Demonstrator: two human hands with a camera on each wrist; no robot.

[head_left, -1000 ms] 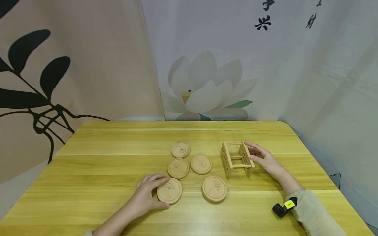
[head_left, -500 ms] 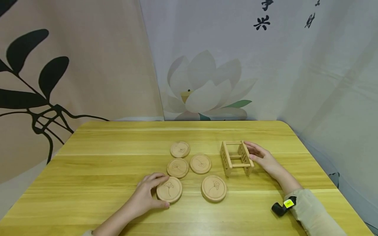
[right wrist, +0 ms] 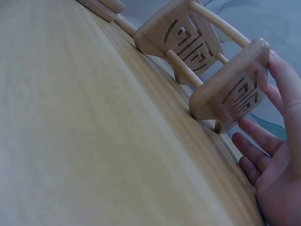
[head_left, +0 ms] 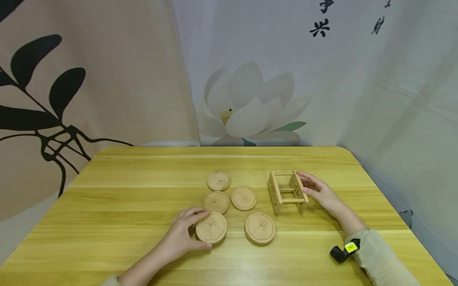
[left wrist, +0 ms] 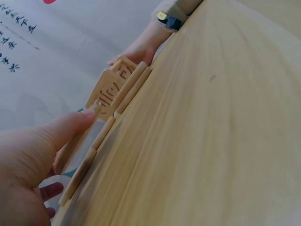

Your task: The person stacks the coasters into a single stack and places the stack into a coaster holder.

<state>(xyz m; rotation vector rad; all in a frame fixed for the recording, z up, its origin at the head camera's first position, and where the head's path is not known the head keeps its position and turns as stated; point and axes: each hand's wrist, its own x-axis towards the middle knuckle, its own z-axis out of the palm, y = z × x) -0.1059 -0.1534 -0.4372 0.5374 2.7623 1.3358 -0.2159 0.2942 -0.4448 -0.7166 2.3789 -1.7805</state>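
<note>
Spanning the background, a cloth backdrop (head_left: 261,35) carries a dark leafy plant print (head_left: 66,93) at left, a pale lotus print (head_left: 250,115) at centre and black characters at upper right. Before it extends a counter (head_left: 125,206) of yellowish, striped wood grain. Two bare hands enter from the near side. The left hand (head_left: 182,236) grasps one wooden disc between thumb and fingers; the right hand (head_left: 319,192) holds the wooden rack by its right side panel, thumb near the top corner and fingers along the outer face. The rack (head_left: 274,193) stands upright on the right half of the counter (its two panels, cut with slotted patterns, are joined by round rods). The grasped disc (head_left: 211,227) lies nearest the left hand's side and, in the left wrist view, is raised above the counter. To its right rests a stacked pair of discs (head_left: 260,228). Beyond lie a far disc (head_left: 219,181), a middle disc (head_left: 215,201) and a right-hand disc (head_left: 244,198), close together and flat. A black device (head_left: 340,253) with a yellow label sits at the right sleeve's cuff. Smallest are the fan-shaped leaf motifs on the discs' upper faces.
</note>
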